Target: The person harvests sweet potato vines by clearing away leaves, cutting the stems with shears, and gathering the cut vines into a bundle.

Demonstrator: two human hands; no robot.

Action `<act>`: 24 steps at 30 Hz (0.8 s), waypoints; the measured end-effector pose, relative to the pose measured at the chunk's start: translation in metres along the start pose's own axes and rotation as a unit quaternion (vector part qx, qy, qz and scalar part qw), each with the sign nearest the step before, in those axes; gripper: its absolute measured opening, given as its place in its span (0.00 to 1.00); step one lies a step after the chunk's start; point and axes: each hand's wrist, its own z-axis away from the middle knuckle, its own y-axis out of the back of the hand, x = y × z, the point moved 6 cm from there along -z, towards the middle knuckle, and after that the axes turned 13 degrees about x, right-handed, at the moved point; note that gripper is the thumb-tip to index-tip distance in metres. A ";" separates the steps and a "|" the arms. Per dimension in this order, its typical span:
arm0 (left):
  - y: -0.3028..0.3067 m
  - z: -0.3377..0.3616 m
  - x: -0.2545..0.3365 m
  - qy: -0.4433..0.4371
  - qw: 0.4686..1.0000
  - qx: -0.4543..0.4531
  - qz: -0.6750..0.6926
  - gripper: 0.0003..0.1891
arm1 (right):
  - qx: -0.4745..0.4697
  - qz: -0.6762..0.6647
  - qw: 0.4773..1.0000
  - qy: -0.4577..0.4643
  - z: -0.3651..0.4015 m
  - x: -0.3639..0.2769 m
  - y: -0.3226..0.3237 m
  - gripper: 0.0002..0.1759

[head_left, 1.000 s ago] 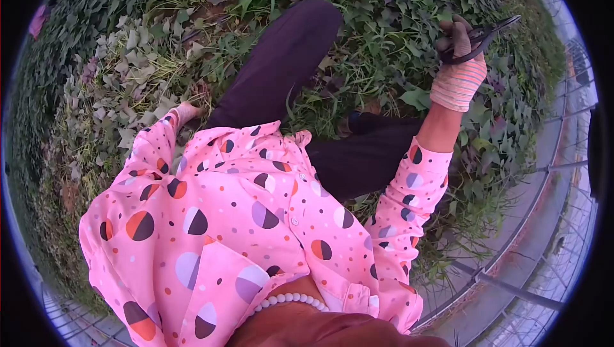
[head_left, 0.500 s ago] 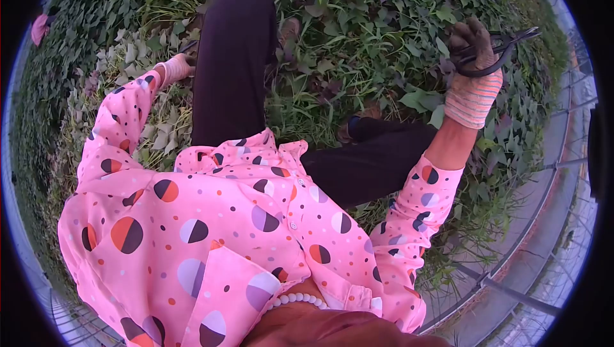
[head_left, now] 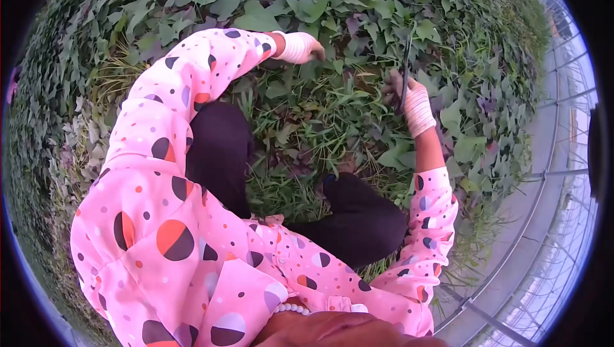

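My right hand (head_left: 398,93), in a striped glove with a dirt-dark palm, is closed on black-handled scissors (head_left: 407,59). Their dark blades point up, away from me, over the leaves. Across from it, my left hand (head_left: 306,48) reaches out low over the vines in a pale striped glove. Its fingers bend down and are mostly hidden, so their grip does not show. Between and below the hands grow grass and weeds (head_left: 332,110) among broad-leaved green vines (head_left: 256,17).
My dark-trousered knees (head_left: 220,155) are bent on both sides of the weedy patch. Dense leafy vines spread to the left and far side. A paved edge (head_left: 511,219) and a wire fence (head_left: 550,174) run along the right.
My left hand has swung from beside my left leg to the front, beyond my knees. The right hand has moved left and lower, and the scissors have turned from pointing right to pointing up.
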 end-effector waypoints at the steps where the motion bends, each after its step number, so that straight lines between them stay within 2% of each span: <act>1: -0.010 -0.018 -0.003 -0.052 0.995 0.014 -0.090 0.17 | -0.032 0.032 0.999 -0.005 -0.025 0.017 -0.013 0.23; 2: -0.021 -0.035 -0.013 -0.103 0.978 0.029 -0.179 0.18 | -0.046 0.111 0.993 -0.014 -0.040 0.018 -0.029 0.20; 3: -0.029 -0.045 -0.030 -0.149 0.949 0.069 -0.269 0.22 | -0.063 0.094 0.994 -0.012 -0.056 0.026 -0.049 0.19; 4: -0.045 -0.047 -0.060 -0.021 0.951 0.002 -0.310 0.23 | -0.068 0.138 0.988 -0.028 -0.061 0.037 -0.062 0.22; 6: -0.063 -0.037 -0.125 0.194 0.951 -0.078 -0.227 0.24 | -0.073 0.251 0.965 0.039 -0.099 0.052 -0.093 0.22; 7: -0.092 -0.032 -0.174 0.152 0.948 -0.070 -0.271 0.23 | -0.058 0.299 0.946 0.109 -0.125 0.063 -0.111 0.23; 8: -0.101 -0.017 -0.192 0.122 0.950 -0.046 -0.283 0.22 | -0.046 0.344 0.920 0.180 -0.146 0.071 -0.130 0.23; 9: -0.110 0.000 -0.210 0.092 0.951 -0.021 -0.296 0.22 | -0.078 0.352 0.921 0.147 -0.159 0.078 -0.149 0.24; 10: -0.098 0.019 -0.196 0.073 0.958 0.022 -0.276 0.21 | -0.107 0.396 0.893 0.185 -0.167 0.074 -0.170 0.25; 12: -0.102 0.035 -0.204 0.081 0.959 0.005 -0.273 0.18 | -0.174 0.457 0.848 0.205 -0.181 0.083 -0.208 0.25; 15: -0.095 0.023 -0.206 0.138 0.973 0.021 -0.185 0.13 | -0.184 0.476 0.832 0.219 -0.220 0.095 -0.236 0.27; 16: -0.086 0.017 -0.196 0.141 0.972 0.020 -0.185 0.13 | -0.140 0.472 0.846 0.203 -0.243 0.097 -0.234 0.28; 18: -0.055 0.006 -0.173 0.196 0.969 0.110 -0.098 0.12 | 0.013 0.388 0.912 0.134 -0.276 0.105 -0.203 0.28; 20: -0.040 -0.009 -0.174 0.158 0.956 0.245 -0.038 0.10 | 0.002 0.404 0.904 0.141 -0.308 0.122 -0.187 0.30; 22: -0.020 -0.023 -0.157 0.131 0.934 0.332 0.012 0.10 | -0.008 0.423 0.898 0.118 -0.305 0.125 -0.175 0.30; 23: -0.020 -0.032 -0.153 0.182 0.918 0.316 0.156 0.10 | -0.006 0.402 0.908 0.115 -0.305 0.131 -0.172 0.30; 24: -0.029 -0.040 -0.156 0.228 0.880 0.292 0.298 0.11 | -0.003 0.381 0.918 0.112 -0.304 0.134 -0.171 0.29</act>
